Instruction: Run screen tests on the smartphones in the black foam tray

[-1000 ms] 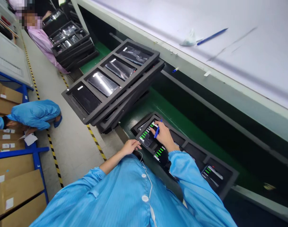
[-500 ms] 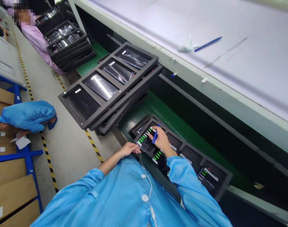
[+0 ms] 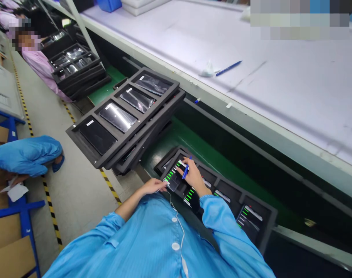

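My right hand (image 3: pixel 193 178) is closed around a blue pen (image 3: pixel 186 170), with its fingertips at a phone (image 3: pixel 172 178) whose dark screen shows rows of green lines. At the lower left corner of that phone, my left hand (image 3: pixel 154 186) pinches the end of a thin white cable (image 3: pixel 178 220), which runs down the front of my blue smock. Whether the cable enters the phone is hidden by the fingers. The phone lies over the near end of a black foam tray (image 3: pixel 270 220). Beside it in the tray is another lit phone (image 3: pixel 191 197), partly behind my right forearm.
To the left stands a stack of black foam trays (image 3: pixel 106 152) with phones. A long white bench (image 3: pixel 170 42) carries another blue pen (image 3: pixel 228 68). A person in blue (image 3: pixel 28 154) crouches by cardboard boxes (image 3: pixel 12 255); a person in pink (image 3: pixel 39 63) is farther back.
The view has tilted up and shifted, so more of the bench shows. Both hands keep nearly the same place at the phone, the pen still in my right hand.
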Demonstrator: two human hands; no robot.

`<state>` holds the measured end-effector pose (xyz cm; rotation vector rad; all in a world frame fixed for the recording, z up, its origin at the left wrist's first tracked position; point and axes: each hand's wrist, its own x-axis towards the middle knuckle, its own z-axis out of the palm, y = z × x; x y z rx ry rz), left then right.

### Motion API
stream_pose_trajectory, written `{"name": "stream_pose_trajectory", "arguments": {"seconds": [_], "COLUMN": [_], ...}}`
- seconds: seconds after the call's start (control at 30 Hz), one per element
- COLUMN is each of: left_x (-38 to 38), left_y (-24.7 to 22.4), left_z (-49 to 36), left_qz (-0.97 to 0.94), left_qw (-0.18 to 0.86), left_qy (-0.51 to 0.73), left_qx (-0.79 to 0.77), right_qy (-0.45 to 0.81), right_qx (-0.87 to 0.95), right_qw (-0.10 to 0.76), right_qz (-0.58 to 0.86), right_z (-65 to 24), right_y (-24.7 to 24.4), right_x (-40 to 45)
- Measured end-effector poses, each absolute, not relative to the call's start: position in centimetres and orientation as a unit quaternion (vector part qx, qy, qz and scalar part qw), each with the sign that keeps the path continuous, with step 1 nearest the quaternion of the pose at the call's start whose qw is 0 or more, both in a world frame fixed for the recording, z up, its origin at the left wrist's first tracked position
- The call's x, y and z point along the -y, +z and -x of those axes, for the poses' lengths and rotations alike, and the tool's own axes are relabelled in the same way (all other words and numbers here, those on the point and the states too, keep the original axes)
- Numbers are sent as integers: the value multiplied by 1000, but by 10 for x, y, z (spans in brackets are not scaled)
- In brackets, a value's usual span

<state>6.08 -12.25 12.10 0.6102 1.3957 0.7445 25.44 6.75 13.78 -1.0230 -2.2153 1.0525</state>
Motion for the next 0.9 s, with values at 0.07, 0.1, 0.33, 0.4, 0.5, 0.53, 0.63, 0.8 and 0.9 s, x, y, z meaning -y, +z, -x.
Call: {"name": "stream_pose_trajectory", "arguments": {"seconds": [0.07, 0.1, 0.33, 0.4, 0.5, 0.53, 0.63, 0.8, 0.9], "left_x": [119, 117, 84, 70, 54, 51, 47, 48, 40], "left_y": [125, 128, 155, 164, 171, 170, 165, 154, 145], "left_z": [-48, -40, -14, -20, -31, -33, -35, -26, -23], "left_qz": [-261, -254, -423, -547, -684, -711, -749, -728, -676], "left_qw": [648, 635, 352, 278, 239, 233, 223, 225, 237], "left_qy": [311, 306, 326, 319, 273, 257, 229, 250, 299], "left_qx": [-644, -663, -769, -722, -633, -611, -580, -598, -630], "right_qy": [384, 377, 293, 281, 266, 261, 247, 207, 179], "right_qx": [784, 771, 647, 614, 566, 551, 506, 443, 399], "right_qw": [281, 303, 383, 380, 379, 383, 396, 423, 425], "right_qz": [398, 415, 590, 632, 681, 694, 725, 762, 793], "right_z": [-265, -274, -370, -391, -410, -413, -418, -427, -431], "right_y": [147, 152, 168, 167, 167, 167, 170, 179, 183], "right_x": [-67, -66, -24, -1, 32, 42, 66, 97, 115]}}
